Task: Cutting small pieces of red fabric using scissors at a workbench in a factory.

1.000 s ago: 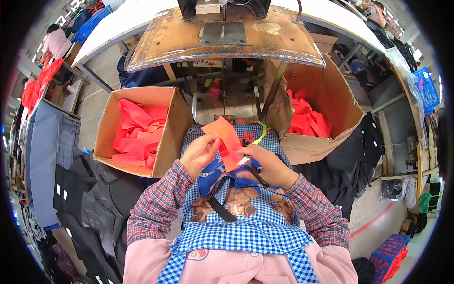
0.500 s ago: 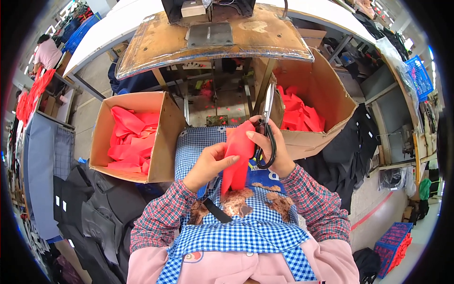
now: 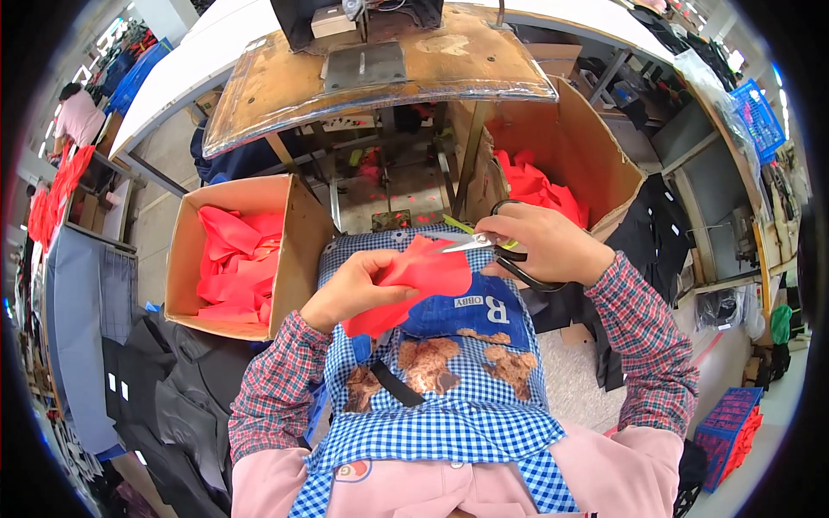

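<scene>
My left hand (image 3: pixel 354 289) pinches a red piece of fabric (image 3: pixel 436 269) between thumb and fingers, above my lap. Part of the cloth hangs down below that hand. From the right, my right hand (image 3: pixel 540 242) grips a pair of scissors (image 3: pixel 515 256) with black handles. Their metal blades point left and lie over the upper edge of the cloth; whether they are parted I cannot tell. Under both hands is my blue-and-white checked apron (image 3: pixel 449 432) with a blue patch and brown bear pictures.
Cardboard boxes with red fabric pieces stand at left (image 3: pixel 281 250) and right (image 3: pixel 617 164). Ahead is a worn wooden machine table (image 3: pixel 458 73). Dark garments (image 3: pixel 186 371) lie at the left. A blue crate (image 3: pixel 725 432) sits at the lower right.
The scissors have swung from pointing up to pointing left, their blades now over the cloth. My right hand has moved right and let go of the cloth; my left hand has shifted slightly left.
</scene>
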Motion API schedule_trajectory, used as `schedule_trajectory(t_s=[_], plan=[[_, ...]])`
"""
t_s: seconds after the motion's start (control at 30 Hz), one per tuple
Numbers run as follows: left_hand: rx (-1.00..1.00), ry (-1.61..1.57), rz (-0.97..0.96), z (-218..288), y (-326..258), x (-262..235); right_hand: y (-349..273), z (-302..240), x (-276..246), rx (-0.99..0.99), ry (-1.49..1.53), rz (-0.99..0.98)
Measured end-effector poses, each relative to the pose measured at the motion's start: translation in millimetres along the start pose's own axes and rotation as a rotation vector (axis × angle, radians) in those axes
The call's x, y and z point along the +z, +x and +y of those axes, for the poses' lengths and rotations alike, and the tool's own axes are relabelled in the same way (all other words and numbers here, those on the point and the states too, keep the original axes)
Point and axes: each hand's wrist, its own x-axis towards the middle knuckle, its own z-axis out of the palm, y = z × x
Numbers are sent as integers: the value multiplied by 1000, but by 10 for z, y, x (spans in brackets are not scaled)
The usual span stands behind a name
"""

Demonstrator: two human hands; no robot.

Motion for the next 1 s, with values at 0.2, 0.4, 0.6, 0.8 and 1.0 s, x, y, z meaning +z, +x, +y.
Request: schedule_trajectory(t_s=[0.2,0.4,0.6,0.8,1.0], plan=[[71,181,-55,40,5,30,31,35,-112,-66,-42,-176],[85,222,-55,4,-9,18,43,37,-130,-91,-24,-255],[59,285,-20,14,-18,29,36,18,-123,-78,16,-298],[-49,318,-23,-49,-65,-38,42,-36,-181,-11,53,-407],[13,346,43,-72,-59,8,32,63,-94,-103,-3,-290]])
